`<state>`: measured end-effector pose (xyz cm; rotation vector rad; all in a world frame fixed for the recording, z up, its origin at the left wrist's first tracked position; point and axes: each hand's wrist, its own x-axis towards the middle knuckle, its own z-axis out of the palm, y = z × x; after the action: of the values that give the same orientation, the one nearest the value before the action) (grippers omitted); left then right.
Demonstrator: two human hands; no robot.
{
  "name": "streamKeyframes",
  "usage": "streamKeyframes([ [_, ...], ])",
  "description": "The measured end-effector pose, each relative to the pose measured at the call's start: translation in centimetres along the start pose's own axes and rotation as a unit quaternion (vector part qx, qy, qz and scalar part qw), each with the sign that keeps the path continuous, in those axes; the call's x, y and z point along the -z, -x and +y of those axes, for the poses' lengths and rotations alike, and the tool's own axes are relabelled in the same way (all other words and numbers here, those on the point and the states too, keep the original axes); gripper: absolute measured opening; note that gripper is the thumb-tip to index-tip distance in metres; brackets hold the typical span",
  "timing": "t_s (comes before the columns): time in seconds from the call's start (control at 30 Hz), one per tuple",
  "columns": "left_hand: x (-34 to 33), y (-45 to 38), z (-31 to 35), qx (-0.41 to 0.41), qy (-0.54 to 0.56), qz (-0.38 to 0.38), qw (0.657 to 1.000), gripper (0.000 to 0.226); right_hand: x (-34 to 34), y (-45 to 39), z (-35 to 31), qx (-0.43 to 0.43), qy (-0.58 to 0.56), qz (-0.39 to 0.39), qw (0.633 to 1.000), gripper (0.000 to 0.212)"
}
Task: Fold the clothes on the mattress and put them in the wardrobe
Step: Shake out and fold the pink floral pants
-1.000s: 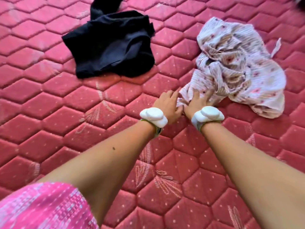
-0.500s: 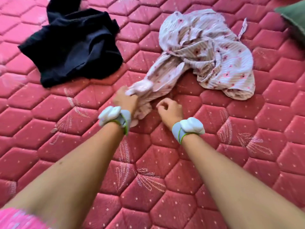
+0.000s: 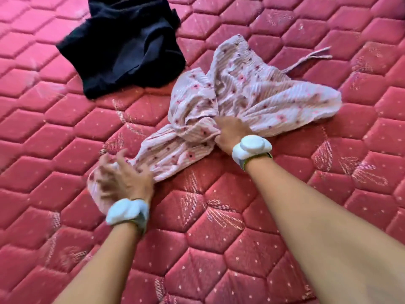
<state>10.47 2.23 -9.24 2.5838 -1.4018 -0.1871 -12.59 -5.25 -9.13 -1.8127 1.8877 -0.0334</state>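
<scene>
The left hand (image 3: 122, 176) sits on the near end of a pink floral garment (image 3: 241, 97), fingers spread and curled into the cloth; motion blur smears the fingers, so how tight that grip is cannot be told for sure, though the fabric bunches under and around them. The right hand (image 3: 230, 133) clutches a gathered fold nearer the garment's middle, its fingertips buried in the cloth and hidden from view. Each wrist carries a white wristband device, the left one (image 3: 127, 210) blurred, the right one (image 3: 252, 147) sharper with a green strap edge showing. Between the two hands the garment runs as a twisted band; beyond the right hand it fans out crumpled toward the far right of the mattress (image 3: 285, 238), with a thin tie string (image 3: 306, 59) trailing off its far side. What kind of garment it is cannot be made out. A second piece, a dark navy garment (image 3: 125, 47), lies heaped toward the far left of the mattress, just beside the floral one, its top cut off by the frame's upper edge. That makes two garments, two hands, two wristbands. The mattress is red, quilted in hexagons, and fills the view, so none of its edges show.
</scene>
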Motion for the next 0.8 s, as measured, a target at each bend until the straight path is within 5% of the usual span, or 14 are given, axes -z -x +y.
streamKeyframes([
  [0.13,0.0,1.8,4.7,-0.079,0.013,-0.048,0.996,0.066,-2.8,3.4,-4.9,0.130,-0.068,-0.288,0.946,0.040],
  [0.23,0.0,2.4,6.6,-0.159,0.001,-0.126,0.979,0.073,-3.4,4.0,-4.7,0.054,-0.174,-0.407,0.895,0.038],
  [0.27,0.2,1.8,6.4,-0.188,0.005,-0.144,0.971,0.072,-2.9,3.8,-4.0,0.023,-0.230,-0.372,0.899,0.032],
  [0.33,0.2,0.0,4.8,-0.224,0.011,-0.173,0.959,0.064,-2.0,2.9,-1.5,-0.056,-0.250,-0.150,0.955,0.021],
  [0.4,-0.1,-1.5,2.4,-0.174,0.014,-0.182,0.968,0.041,-1.1,3.0,0.9,-0.159,-0.121,0.089,0.976,0.028],
  [0.43,0.0,-2.0,1.4,-0.108,0.011,-0.173,0.979,0.030,-0.8,3.2,1.9,-0.195,-0.061,0.130,0.970,0.041],
  [0.53,0.7,-0.9,-0.5,0.041,-0.079,-0.124,0.988,0.027,-0.4,3.8,3.3,-0.211,-0.007,0.051,0.976,0.098],
  [0.6,0.8,0.2,-0.5,0.020,-0.138,-0.097,0.985,0.029,-0.3,3.3,2.9,-0.196,-0.037,-0.024,0.980,0.118],
  [0.7,2.0,1.1,0.7,-0.088,-0.087,-0.113,0.986,0.040,0.4,3.0,1.4,-0.187,-0.091,-0.061,0.976,0.081],
  [0.8,3.7,1.0,3.7,-0.241,0.054,-0.186,0.951,0.076,2.0,4.5,-1.2,-0.098,0.022,-0.059,0.993,0.036],
])
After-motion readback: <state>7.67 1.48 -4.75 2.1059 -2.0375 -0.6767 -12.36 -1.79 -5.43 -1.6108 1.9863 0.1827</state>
